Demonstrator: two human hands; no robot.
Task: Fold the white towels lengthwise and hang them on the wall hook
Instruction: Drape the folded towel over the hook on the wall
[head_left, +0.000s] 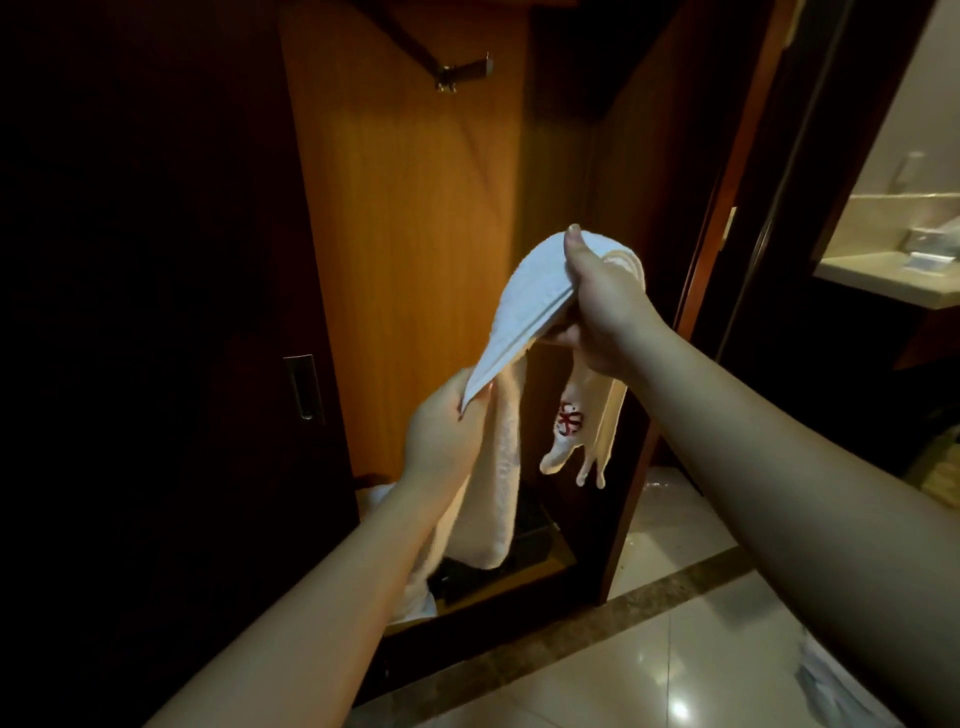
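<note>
Two hands are up in front of the open wardrobe (415, 208): the left hand (441, 431) and the right hand (602, 312). Between them is one white towel (530, 296), with one red emblem (569, 420) on the end hanging below the right hand. One metal hook (462, 73) sits high on the wardrobe's back panel. One recessed door handle (303, 387) shows left of the wardrobe opening. One more pale cloth lies low in the wardrobe; it is too dim to tell what it is.

towel (524, 301) — white, red emblem | wardrobe panel (415, 208) — orange wood grain | floor (675, 665) — cream, brown band
</note>
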